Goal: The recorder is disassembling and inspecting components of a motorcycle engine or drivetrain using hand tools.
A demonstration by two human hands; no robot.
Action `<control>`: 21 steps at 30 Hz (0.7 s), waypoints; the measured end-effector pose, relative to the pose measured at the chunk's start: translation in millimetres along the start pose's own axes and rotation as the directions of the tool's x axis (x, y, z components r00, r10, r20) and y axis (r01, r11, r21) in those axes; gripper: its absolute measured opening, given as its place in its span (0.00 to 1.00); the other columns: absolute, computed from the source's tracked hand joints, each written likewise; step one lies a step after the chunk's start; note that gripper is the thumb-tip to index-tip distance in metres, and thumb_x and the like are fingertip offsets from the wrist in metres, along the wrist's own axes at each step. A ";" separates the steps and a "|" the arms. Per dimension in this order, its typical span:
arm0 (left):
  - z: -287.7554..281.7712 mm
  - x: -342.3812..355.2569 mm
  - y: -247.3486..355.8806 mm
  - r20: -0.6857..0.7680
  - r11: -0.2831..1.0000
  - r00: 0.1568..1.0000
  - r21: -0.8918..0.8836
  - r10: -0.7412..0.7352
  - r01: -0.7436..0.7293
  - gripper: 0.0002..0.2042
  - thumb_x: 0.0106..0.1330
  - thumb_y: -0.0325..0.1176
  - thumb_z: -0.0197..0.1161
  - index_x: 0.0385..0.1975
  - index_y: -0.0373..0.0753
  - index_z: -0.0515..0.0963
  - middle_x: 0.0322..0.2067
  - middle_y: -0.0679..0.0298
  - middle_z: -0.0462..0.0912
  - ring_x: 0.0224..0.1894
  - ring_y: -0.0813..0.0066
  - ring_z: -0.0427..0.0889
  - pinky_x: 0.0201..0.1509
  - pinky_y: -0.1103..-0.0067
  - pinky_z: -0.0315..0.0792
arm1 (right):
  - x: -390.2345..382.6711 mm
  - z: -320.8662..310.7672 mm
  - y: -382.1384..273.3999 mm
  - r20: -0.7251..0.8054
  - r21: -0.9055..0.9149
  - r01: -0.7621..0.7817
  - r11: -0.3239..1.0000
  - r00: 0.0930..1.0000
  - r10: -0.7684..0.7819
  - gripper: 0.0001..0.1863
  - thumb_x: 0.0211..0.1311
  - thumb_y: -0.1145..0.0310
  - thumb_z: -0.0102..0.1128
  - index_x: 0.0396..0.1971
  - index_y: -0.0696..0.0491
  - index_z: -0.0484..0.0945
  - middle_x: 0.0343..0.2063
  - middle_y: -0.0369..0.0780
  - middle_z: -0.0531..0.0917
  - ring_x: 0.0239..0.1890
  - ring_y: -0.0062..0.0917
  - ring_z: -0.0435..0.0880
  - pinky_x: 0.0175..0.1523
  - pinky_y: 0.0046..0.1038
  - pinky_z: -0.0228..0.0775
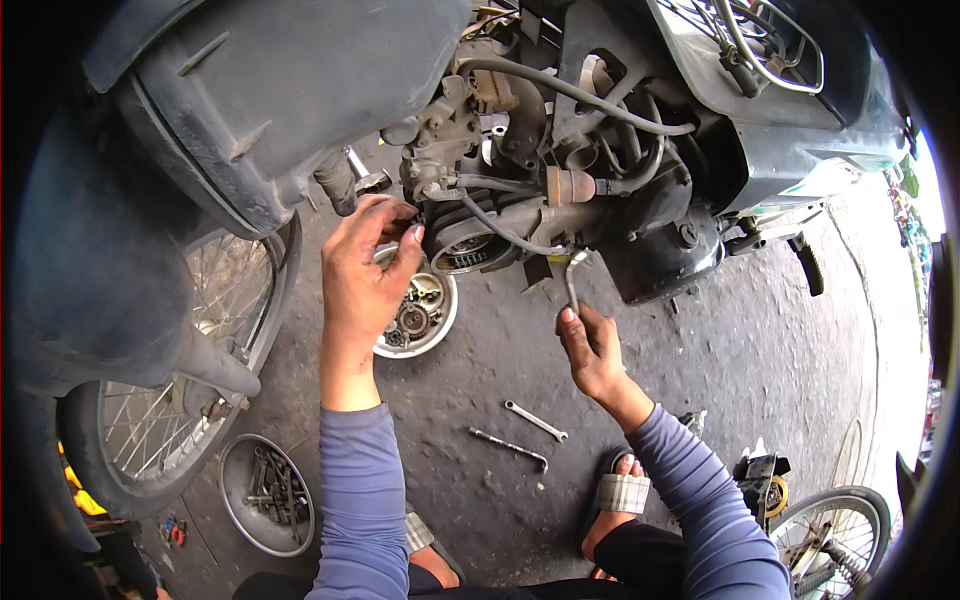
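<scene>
Left hand (pixel 368 262) curling by engine (pixel 437 140), centre left, hold unclear | Right hand (pixel 597 358) grasping a tool (pixel 571 287), centre right | Bowl (pixel 234 484) holding parts (pixel 276 492), lower left

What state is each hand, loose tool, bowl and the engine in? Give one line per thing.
Left hand: fingers bent beside the engine; grip unclear
Right hand: closed around a bent metal tool
Bent metal tool: held, upper end at the engine
Engine: exposed
Bowl below the engine: open, holding metal parts
Lower-left bowl: open, holding metal pieces
Straight wrench: lying on the ground
Bent-ended rod: lying on the ground
</scene>
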State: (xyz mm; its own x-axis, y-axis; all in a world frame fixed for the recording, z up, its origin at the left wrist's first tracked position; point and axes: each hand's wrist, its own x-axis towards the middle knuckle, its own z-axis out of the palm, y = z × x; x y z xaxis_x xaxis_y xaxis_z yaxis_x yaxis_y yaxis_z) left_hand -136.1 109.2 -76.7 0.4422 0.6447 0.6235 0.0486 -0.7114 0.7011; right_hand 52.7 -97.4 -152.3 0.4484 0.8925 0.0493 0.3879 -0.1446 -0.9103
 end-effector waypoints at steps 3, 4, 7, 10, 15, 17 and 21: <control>0.1 -5.4 -9.6 -0.051 0.997 0.996 0.041 -0.070 0.072 0.05 0.60 0.20 0.60 0.35 0.28 0.76 0.36 0.63 0.79 0.32 0.81 0.80 0.37 0.85 0.74 | -7.4 9.7 17.7 -0.088 0.011 0.025 1.000 0.996 -0.024 0.19 0.71 0.60 0.48 0.24 0.59 0.68 0.12 0.42 0.69 0.15 0.26 0.66 0.23 0.32 0.58; -1.0 -8.3 -15.1 -0.073 0.989 0.989 0.061 -0.130 0.135 0.05 0.60 0.20 0.59 0.34 0.28 0.76 0.35 0.63 0.79 0.31 0.81 0.80 0.37 0.85 0.74 | -14.7 15.5 24.1 -0.091 0.018 0.065 0.998 0.994 -0.063 0.19 0.71 0.60 0.48 0.24 0.59 0.68 0.12 0.42 0.69 0.15 0.26 0.66 0.23 0.32 0.58; -5.8 -15.7 -36.0 -0.051 0.852 0.931 -0.424 -0.362 0.308 0.06 0.56 0.19 0.59 0.32 0.30 0.78 0.28 0.59 0.81 0.26 0.75 0.80 0.34 0.81 0.74 | -47.0 24.7 41.5 0.202 -0.186 -0.059 0.981 0.974 0.097 0.18 0.71 0.60 0.49 0.25 0.58 0.69 0.13 0.47 0.72 0.15 0.38 0.69 0.24 0.36 0.61; -8.4 -24.1 -47.7 0.126 0.890 0.882 0.025 -0.455 0.455 0.05 0.59 0.20 0.57 0.32 0.29 0.79 0.27 0.61 0.82 0.27 0.78 0.80 0.35 0.81 0.74 | -72.2 7.4 50.8 0.596 -0.386 0.166 0.908 0.796 0.108 0.17 0.69 0.57 0.50 0.28 0.56 0.71 0.17 0.50 0.77 0.21 0.48 0.77 0.28 0.42 0.68; -3.2 1.0 -47.8 -0.002 0.877 0.904 -0.243 -0.429 0.415 0.09 0.64 0.27 0.60 0.40 0.31 0.79 0.33 0.65 0.83 0.35 0.81 0.81 0.42 0.80 0.75 | -73.6 -55.3 28.7 0.787 -0.497 0.423 0.758 0.587 0.188 0.17 0.68 0.54 0.49 0.30 0.54 0.73 0.20 0.46 0.79 0.23 0.46 0.79 0.29 0.44 0.71; 1.9 22.6 -45.4 -0.010 0.893 0.918 -0.235 -0.397 0.384 0.09 0.64 0.28 0.61 0.40 0.31 0.80 0.33 0.65 0.83 0.34 0.81 0.80 0.41 0.81 0.75 | -68.7 -74.8 8.1 0.799 -0.517 0.439 0.735 0.557 0.229 0.17 0.68 0.54 0.49 0.30 0.54 0.73 0.20 0.44 0.80 0.23 0.45 0.79 0.29 0.43 0.71; -6.4 45.4 -33.0 0.080 0.853 0.913 -0.329 -0.401 0.404 0.11 0.62 0.33 0.65 0.37 0.32 0.80 0.30 0.67 0.82 0.31 0.81 0.80 0.38 0.83 0.75 | -62.9 -97.7 -30.4 0.783 -0.560 0.508 0.655 0.584 0.216 0.15 0.67 0.56 0.51 0.29 0.53 0.73 0.21 0.43 0.80 0.23 0.44 0.80 0.28 0.42 0.71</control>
State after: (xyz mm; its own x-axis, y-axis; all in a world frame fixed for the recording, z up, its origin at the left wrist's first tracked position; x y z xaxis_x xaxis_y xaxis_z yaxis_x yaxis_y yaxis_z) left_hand -123.4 163.7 -69.3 0.4561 0.8511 0.2600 -0.0747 -0.2546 0.9642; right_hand 91.5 -190.9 -87.5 -0.2849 0.8241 -0.4895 0.9324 0.1198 -0.3411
